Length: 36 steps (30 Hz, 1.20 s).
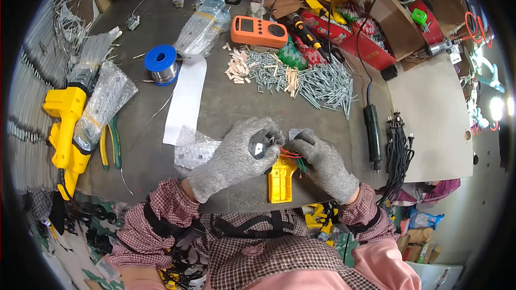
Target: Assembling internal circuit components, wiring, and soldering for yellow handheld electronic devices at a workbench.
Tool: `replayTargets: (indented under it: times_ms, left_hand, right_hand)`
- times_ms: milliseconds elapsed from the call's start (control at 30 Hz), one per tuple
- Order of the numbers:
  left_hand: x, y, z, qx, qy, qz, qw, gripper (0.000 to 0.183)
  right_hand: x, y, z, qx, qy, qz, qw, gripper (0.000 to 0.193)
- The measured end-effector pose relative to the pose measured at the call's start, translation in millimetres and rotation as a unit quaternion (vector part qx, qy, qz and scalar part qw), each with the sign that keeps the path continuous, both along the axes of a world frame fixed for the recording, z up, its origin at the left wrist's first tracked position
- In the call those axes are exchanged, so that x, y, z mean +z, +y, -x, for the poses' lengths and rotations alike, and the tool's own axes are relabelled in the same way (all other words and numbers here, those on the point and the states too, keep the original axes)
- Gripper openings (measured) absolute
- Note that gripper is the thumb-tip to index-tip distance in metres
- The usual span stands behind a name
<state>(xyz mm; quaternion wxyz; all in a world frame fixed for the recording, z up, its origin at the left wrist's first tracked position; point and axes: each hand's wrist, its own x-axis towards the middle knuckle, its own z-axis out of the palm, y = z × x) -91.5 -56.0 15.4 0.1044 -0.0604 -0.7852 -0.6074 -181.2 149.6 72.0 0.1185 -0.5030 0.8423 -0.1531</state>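
Observation:
Both of my hands wear grey knit gloves and meet over the front of the bench. My left hand (242,147) is closed in a pinch, and what its fingertips hold is too small to make out. A dark piece with a light patch (259,149) shows in the loop of its thumb and fingers. My right hand (325,161) is closed close beside it, with thin red wires (292,154) running into its fingers and green wires (301,167) hanging below. Between and under the hands, a yellow plastic housing half (280,182) lies at the bench edge, hollow side up.
At left lie a yellow tool body (67,129), pliers (110,142) and bubble-wrapped parts (105,102). A solder spool (162,64), white paper strip (185,99), orange multimeter (259,32) and piled screws (325,83) sit farther back. At right are a black corded screwdriver (372,134) and bundled black cords (396,153).

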Motion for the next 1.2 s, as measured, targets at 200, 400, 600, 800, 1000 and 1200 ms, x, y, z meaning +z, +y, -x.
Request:
replayTargets:
  times_ms: [200,400,600,800,1000,1200]
  left_hand:
    - [-0.8,1.6,-3.2,-0.005,-0.044,0.009,0.999,0.023]
    - [8.6,6.4,-4.2,-0.025,-0.062,0.078,0.995,0.024]
    - [-3.8,3.5,-8.4,-0.048,-0.015,0.137,0.989,0.021]
    - [-15.6,8.9,-3.6,-0.014,0.039,0.186,0.982,0.03]
    - [-5.9,6.4,-1.9,0.0,0.054,0.141,0.989,0.021]
    - [-1.2,5.1,-3.7,0.018,0.065,0.119,0.991,0.018]
  right_hand:
    - [-2.1,-2.4,7.0,0.04,0.006,-0.038,0.998,0.027]
    - [-2.7,-3.8,-1.9,0.022,0.04,-0.126,0.991,0.033]
    - [4.5,2.8,9.1,0.027,-0.07,0.032,0.997,0.034]
    - [-17.4,46.2,-2.3,-0.133,-0.217,0.196,0.947,0.017]
    - [-3.8,23.0,-12.2,-0.126,-0.207,0.106,0.964,0.017]
    - [12.1,5.7,-14.7,-0.022,-0.044,-0.041,0.998,0.032]
